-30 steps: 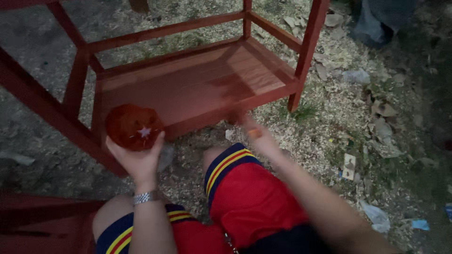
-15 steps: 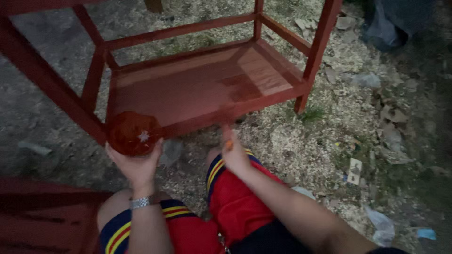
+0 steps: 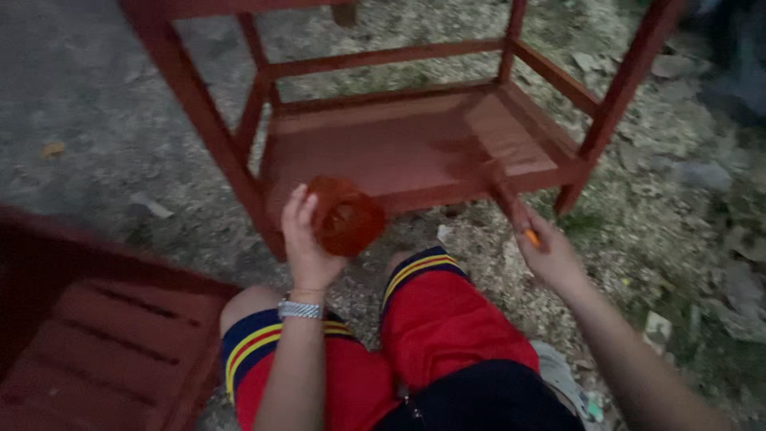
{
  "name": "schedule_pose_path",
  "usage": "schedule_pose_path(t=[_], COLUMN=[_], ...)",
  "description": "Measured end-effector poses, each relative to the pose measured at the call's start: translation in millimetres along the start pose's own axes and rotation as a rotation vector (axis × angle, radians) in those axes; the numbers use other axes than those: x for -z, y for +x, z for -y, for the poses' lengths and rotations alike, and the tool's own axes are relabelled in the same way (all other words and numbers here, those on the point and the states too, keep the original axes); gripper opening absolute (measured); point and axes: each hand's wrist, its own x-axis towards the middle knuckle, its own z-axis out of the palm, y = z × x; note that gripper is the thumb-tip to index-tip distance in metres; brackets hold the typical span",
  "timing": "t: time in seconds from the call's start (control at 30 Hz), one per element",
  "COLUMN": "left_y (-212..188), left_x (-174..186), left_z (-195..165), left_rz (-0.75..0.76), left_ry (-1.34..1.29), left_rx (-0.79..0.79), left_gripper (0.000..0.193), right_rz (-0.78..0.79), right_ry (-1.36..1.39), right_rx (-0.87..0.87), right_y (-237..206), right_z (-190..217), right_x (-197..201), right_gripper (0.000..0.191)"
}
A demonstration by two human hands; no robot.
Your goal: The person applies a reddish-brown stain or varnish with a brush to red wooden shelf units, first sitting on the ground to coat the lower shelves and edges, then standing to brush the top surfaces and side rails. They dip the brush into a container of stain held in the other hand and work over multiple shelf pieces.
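Left hand [image 3: 307,239]: gripping a small round container [image 3: 347,215], fingers curled round its near side, mouth tilted toward the camera; a metal wristwatch [image 3: 301,309] is sitting on the wrist.
Small round container: coated red inside and out, looking like a paint pot; it is hovering just in front of the stand's near left leg, above the person's knees.
Handling, container: judging by the one-handed hold, it is light and stiff; the smeared walls are probably slippery, so a grip round the side wall, clear of the rim, is looking the safest; tilted this far, any liquid inside is at risk of running out.
Right hand [image 3: 550,255]: closed round a brush handle [image 3: 511,203], orange at the end by the palm, its far end reaching to the shelf's front edge.
Handling, brush: thin, rigid, light; best held near the lower end, as it is being held.
Red wooden stand [image 3: 199,120]: standing on sawdust-strewn ground [image 3: 678,231], its lower shelf [image 3: 399,148] looking freshly painted, with a darker patch near the brush.
Red slatted piece [image 3: 104,351]: lying at the person's left.
Hidden or unclear: the bristles are blurring into the shelf; the container's fill level is not readable; the stand's top is cut off; the dark shape at upper right is too dim to name.
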Motion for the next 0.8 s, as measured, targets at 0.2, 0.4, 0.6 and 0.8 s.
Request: schedule_pose_path(t=[0.2, 0.4, 0.6, 0.8], left_y=[-5, -18, -25, -17], left_x=[15, 19, 6, -8], left_z=[-5, -1, -7, -17], left_rz=[-0.029, -0.099, -0.062, -0.087], left_ry=[0.092, 0.172, 0.207, 0.182], left_rx=[-0.059, -0.126, -0.116, 0.141], left_gripper=[0.103, 0.085, 0.08, 0.09], right_rz=[0.602, 0.39, 0.323, 0.426], right_ry=[-0.432, -0.75, -0.825, -0.763], right_rx=[0.061, 0.601, 0.656, 0.567], right_y=[-41, -25, -2, 5], right_z=[192, 242, 241, 221], right_x=[2, -68, -121, -84], right_gripper=[0.069, 0.066, 0.022, 0.056])
